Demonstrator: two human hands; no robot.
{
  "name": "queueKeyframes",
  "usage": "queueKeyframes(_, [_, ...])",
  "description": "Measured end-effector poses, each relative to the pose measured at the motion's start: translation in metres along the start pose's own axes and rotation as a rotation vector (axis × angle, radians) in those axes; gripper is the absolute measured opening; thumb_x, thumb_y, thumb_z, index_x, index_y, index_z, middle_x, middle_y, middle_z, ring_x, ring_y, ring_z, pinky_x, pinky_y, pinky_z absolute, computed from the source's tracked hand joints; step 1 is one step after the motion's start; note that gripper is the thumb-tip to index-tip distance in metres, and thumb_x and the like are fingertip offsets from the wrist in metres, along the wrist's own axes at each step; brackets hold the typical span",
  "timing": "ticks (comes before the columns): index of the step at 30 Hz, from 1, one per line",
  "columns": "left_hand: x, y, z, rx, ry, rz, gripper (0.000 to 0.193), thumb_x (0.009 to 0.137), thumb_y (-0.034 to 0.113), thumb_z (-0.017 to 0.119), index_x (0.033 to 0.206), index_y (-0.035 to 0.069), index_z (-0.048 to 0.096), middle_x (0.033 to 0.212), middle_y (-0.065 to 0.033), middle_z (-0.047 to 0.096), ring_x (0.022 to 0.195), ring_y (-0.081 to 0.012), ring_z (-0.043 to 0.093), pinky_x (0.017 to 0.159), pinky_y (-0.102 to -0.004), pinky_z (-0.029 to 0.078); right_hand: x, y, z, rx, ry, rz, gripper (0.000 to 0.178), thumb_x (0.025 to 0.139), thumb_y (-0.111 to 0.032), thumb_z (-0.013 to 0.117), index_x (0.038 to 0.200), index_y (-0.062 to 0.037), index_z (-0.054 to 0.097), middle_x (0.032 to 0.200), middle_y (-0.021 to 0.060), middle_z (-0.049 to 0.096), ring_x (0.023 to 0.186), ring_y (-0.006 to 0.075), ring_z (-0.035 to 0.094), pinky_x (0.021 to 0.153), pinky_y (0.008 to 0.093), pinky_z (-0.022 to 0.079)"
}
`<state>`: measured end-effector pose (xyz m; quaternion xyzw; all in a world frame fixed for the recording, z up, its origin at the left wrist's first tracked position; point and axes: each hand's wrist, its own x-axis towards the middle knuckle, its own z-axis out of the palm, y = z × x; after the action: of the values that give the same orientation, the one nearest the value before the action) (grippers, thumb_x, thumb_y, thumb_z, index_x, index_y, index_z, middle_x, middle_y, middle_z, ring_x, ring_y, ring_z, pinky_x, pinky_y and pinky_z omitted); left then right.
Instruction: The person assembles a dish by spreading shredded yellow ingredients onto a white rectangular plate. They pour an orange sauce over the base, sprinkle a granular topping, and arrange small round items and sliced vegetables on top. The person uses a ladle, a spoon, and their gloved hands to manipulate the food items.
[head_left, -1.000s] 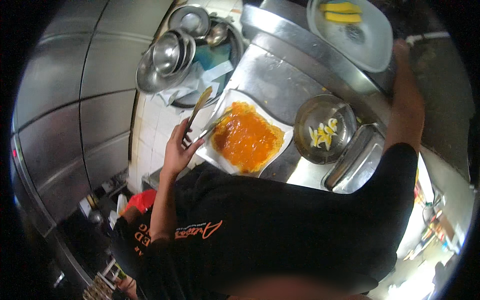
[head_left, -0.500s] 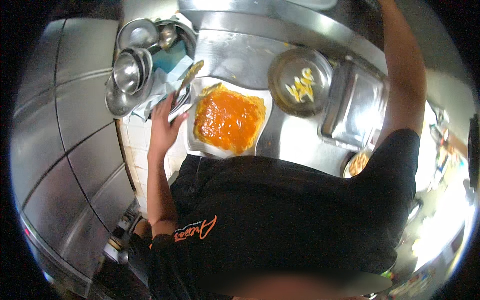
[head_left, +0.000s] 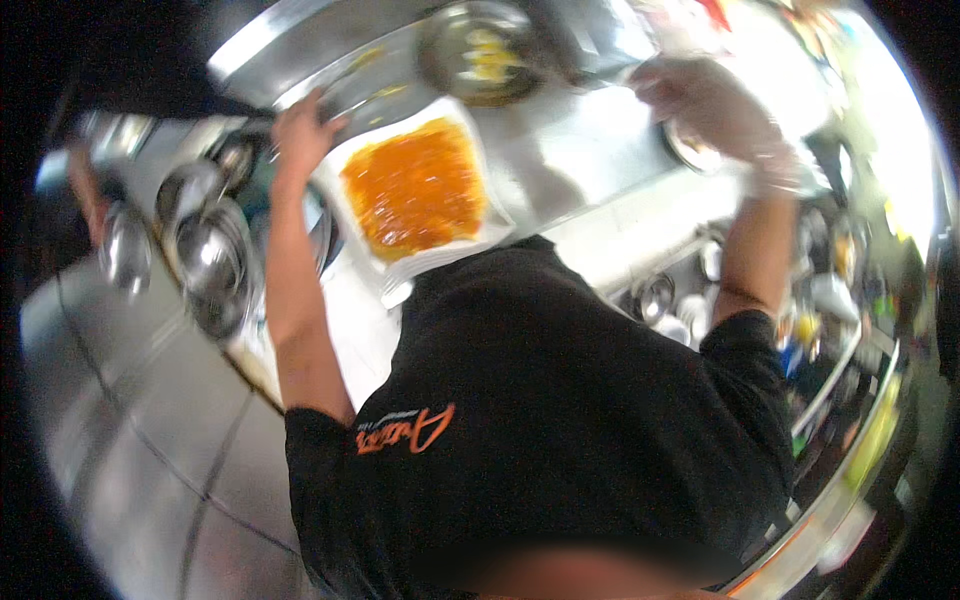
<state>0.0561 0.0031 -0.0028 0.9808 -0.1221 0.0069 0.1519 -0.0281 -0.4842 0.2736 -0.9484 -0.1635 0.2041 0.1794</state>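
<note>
A white, wavy-edged square plate (head_left: 495,235) holds a flat yellow omelette-like food topped with glossy orange sauce (head_left: 415,190). My left hand (head_left: 301,137) is at the plate's far left corner, thumb and fingers around the arms of metal tongs (head_left: 385,94). Yellow bits cling to the tongs' two spread tips, which point away over the counter. My right hand (head_left: 715,110), in a clear glove, is above a small round bowl (head_left: 690,150) and partly covers it. Motion blur smears its fingers.
A round metal pan (head_left: 440,80) with yellow and white pieces stands beyond the plate. Stacked steel bowls (head_left: 210,250) sit at the left, beside a steel-panelled cabinet (head_left: 150,400). More dishes (head_left: 660,300) are on a lower shelf at the right.
The view has turned. My left hand and the tongs have moved away from the sauced food toward the far counter edge. My right hand has come down from the far right to the small bowl.
</note>
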Motion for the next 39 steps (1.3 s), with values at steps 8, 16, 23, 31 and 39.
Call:
queueKeyframes(8, [-0.078,0.020,-0.018,-0.087,0.376,-0.047,0.044,0.097,0.033,0.064,0.121,-0.003,0.064,0.120,-0.0281,0.063,0.112,-0.0453,0.057,0.097,-0.0508,0.045,-0.138,0.061,0.139,0.593,-0.017,0.901,0.034,0.099,-0.033,0.060,0.103,0.0004,0.066,0.075,0.0070,0.065,0.056,0.0128,0.058,0.051,0.0306,0.051])
queueKeyframes(16, [-0.210,-0.001,0.011,-0.342,0.060,-0.231,0.039,0.105,0.030,0.055,0.126,-0.002,0.057,0.111,-0.0196,0.061,0.094,-0.0282,0.062,0.082,-0.0392,0.051,-0.177,0.263,0.266,1.216,0.834,0.882,0.031,0.095,-0.034,0.066,0.098,-0.0025,0.063,0.080,0.0106,0.066,0.061,0.0214,0.064,0.052,0.0409,0.053])
queueKeyframes(23, [-0.107,0.206,-0.098,-0.655,-0.068,0.077,0.024,0.100,0.008,0.057,0.122,-0.001,0.055,0.132,-0.0159,0.057,0.109,-0.0220,0.060,0.096,-0.0349,0.047,-0.132,0.340,0.298,1.474,1.042,0.715,0.021,0.095,-0.022,0.063,0.096,-0.0001,0.064,0.081,0.0124,0.067,0.066,0.0259,0.069,0.056,0.0409,0.059])
queueKeyframes(31, [-0.059,0.498,-0.179,-1.229,-0.539,1.345,0.014,0.079,0.005,0.069,0.090,0.005,0.060,0.111,-0.0194,0.068,0.093,-0.0299,0.068,0.077,-0.0385,0.054,-0.185,0.280,0.265,1.062,0.295,0.864,0.028,0.096,-0.026,0.063,0.097,0.0019,0.064,0.077,0.0127,0.068,0.060,0.0232,0.066,0.050,0.0393,0.057])
queueKeyframes(39, [-0.061,0.590,-0.195,-1.308,-0.139,1.683,0.012,0.080,0.016,0.066,0.085,0.007,0.060,0.107,-0.0152,0.068,0.078,-0.0250,0.064,0.066,-0.0341,0.051,-0.257,0.271,0.217,0.969,0.384,0.916,0.043,0.096,-0.035,0.064,0.122,-0.0009,0.063,0.088,0.0118,0.069,0.073,0.0208,0.067,0.063,0.0369,0.058])
